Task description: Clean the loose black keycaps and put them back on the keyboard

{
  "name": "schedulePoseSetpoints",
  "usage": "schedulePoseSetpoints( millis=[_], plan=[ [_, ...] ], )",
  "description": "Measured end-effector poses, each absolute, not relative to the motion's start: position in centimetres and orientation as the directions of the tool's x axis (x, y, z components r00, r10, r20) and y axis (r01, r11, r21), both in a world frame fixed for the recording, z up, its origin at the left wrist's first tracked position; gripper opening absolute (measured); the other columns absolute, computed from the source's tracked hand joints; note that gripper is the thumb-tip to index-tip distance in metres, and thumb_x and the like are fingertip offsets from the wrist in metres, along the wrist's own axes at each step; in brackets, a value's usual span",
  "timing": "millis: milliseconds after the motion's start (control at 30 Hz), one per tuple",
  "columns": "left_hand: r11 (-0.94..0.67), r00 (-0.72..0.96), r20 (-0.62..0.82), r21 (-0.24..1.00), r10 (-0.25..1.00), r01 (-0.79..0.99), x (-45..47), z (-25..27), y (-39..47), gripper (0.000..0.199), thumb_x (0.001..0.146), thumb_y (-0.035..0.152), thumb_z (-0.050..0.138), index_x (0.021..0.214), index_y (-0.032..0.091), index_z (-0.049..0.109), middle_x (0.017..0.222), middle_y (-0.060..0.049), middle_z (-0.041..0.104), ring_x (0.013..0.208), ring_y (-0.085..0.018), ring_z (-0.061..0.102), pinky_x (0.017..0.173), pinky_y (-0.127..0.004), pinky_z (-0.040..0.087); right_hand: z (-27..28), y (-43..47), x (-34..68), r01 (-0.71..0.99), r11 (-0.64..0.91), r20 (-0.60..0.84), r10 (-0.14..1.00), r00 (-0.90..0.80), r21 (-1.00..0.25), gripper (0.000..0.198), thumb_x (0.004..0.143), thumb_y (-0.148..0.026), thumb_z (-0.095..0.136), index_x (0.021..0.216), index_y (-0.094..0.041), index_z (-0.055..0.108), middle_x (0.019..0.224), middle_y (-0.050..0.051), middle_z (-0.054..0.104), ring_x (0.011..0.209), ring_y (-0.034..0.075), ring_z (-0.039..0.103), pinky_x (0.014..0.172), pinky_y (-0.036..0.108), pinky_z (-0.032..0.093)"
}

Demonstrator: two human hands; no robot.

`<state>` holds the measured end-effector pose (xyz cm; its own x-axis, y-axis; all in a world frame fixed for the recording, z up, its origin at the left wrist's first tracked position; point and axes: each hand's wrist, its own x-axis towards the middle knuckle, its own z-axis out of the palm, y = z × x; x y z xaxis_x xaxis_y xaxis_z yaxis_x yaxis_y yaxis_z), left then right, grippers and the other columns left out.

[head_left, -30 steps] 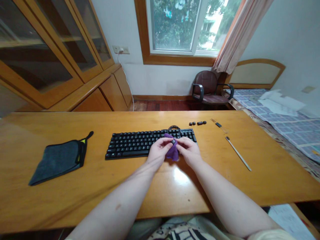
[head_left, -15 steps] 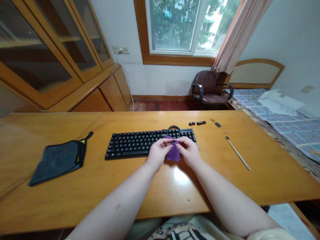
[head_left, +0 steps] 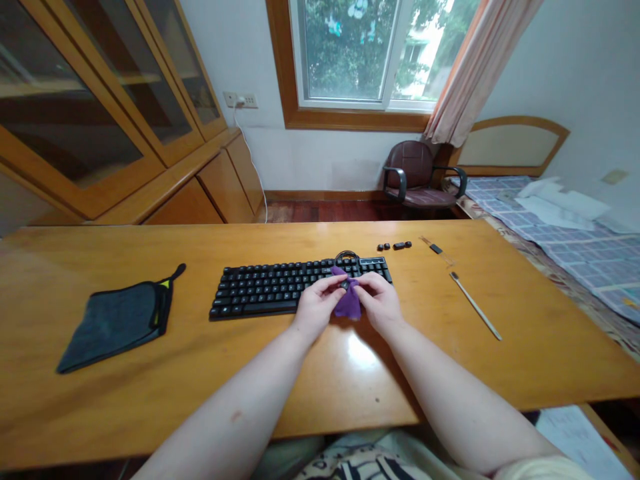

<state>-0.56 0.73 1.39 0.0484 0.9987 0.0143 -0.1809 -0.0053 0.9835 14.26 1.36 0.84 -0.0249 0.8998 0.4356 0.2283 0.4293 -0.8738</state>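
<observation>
My left hand [head_left: 316, 308] pinches a small black keycap [head_left: 345, 285] between thumb and fingers, in front of the keyboard's right part. Against it, my right hand [head_left: 381, 303] grips a purple cloth [head_left: 349, 305], whose loose end hangs down between the hands. Both hands are closed, with fingertips almost touching. Behind them lies the black keyboard [head_left: 270, 288], its right side partly hidden by hands and cloth. Several loose black keycaps [head_left: 399, 246] sit in a row past its far right corner.
A small black piece with thin wire loops [head_left: 436, 249] lies at the right, near a thin brush [head_left: 475, 307]. On the left rests a folded dark grey cloth pouch [head_left: 117, 320]. The wooden table [head_left: 225, 373] ends close to my body. Beyond it stands an armchair [head_left: 413, 167].
The purple cloth has shifted slightly and folded differently between my fingers, and more of the keycap shows. My hands stay in nearly the same place.
</observation>
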Motion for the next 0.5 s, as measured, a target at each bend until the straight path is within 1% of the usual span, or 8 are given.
schedulePoseSetpoints(
  millis=[133,200,267,333,400,500],
  plan=[
    [-0.046,0.002,0.047,0.982,0.999,-0.184,-0.58,0.97,1.05,0.027,0.067,0.021,0.067,0.093,0.015,0.065,0.095,-0.007,0.069,0.088,-0.018,0.064,0.082,-0.033,0.052,0.68,1.55,14.4,0.218,0.409,0.427,0.903,0.043,-0.886,0.008,0.076,-0.025,0.061,0.079,-0.023,0.068,0.084,0.004,0.059,0.08,0.018,0.058,0.07,0.031,0.048],
    [-0.074,-0.041,0.068,0.984,0.997,-0.162,-0.58,0.71,1.15,0.026,0.066,0.021,0.067,0.091,0.015,0.064,0.089,-0.006,0.069,0.083,-0.016,0.064,0.08,-0.032,0.052,0.63,1.65,14.46,0.192,0.396,0.417,0.905,0.084,-0.898,0.008,0.076,-0.026,0.06,0.079,-0.023,0.067,0.087,0.005,0.06,0.085,0.019,0.058,0.073,0.032,0.049],
    [-0.105,-0.054,0.099,0.988,0.994,-0.115,-0.6,0.51,1.12,0.025,0.065,0.021,0.068,0.089,0.015,0.063,0.086,-0.005,0.069,0.08,-0.016,0.065,0.079,-0.032,0.052,0.61,1.65,14.42,0.156,0.375,0.39,0.917,0.082,-0.914,0.009,0.076,-0.027,0.06,0.08,-0.023,0.066,0.09,0.005,0.062,0.088,0.02,0.059,0.075,0.033,0.05],
    [-0.144,-0.035,0.143,0.989,0.989,-0.024,-0.7,0.4,0.98,0.022,0.067,0.02,0.066,0.089,0.016,0.064,0.086,-0.005,0.069,0.08,-0.016,0.065,0.079,-0.032,0.052,0.63,1.5,14.24,0.128,0.329,0.334,0.942,0.02,-0.936,0.013,0.075,-0.028,0.061,0.085,-0.022,0.066,0.09,0.005,0.064,0.084,0.019,0.06,0.074,0.033,0.051],
    [-0.203,-0.004,0.205,0.97,0.979,0.134,-0.89,0.38,0.78,0.02,0.069,0.018,0.063,0.089,0.017,0.066,0.088,-0.005,0.069,0.08,-0.017,0.065,0.079,-0.033,0.052,0.65,1.29,13.99,0.132,0.278,0.273,0.961,-0.05,-0.952,0.02,0.072,-0.028,0.064,0.091,-0.022,0.066,0.091,0.005,0.065,0.079,0.018,0.061,0.072,0.033,0.051],
    [-0.3,0.052,0.304,0.872,0.951,0.386,-1.25,0.5,0.52,0.02,0.072,0.017,0.061,0.09,0.021,0.068,0.089,-0.004,0.07,0.083,-0.018,0.064,0.082,-0.034,0.051,0.53,1.11,13.72,0.147,0.195,0.186,0.98,-0.072,-0.97,0.025,0.067,-0.027,0.069,0.091,-0.02,0.067,0.087,0.005,0.067,0.074,0.017,0.062,0.071,0.032,0.052]
  ],
)
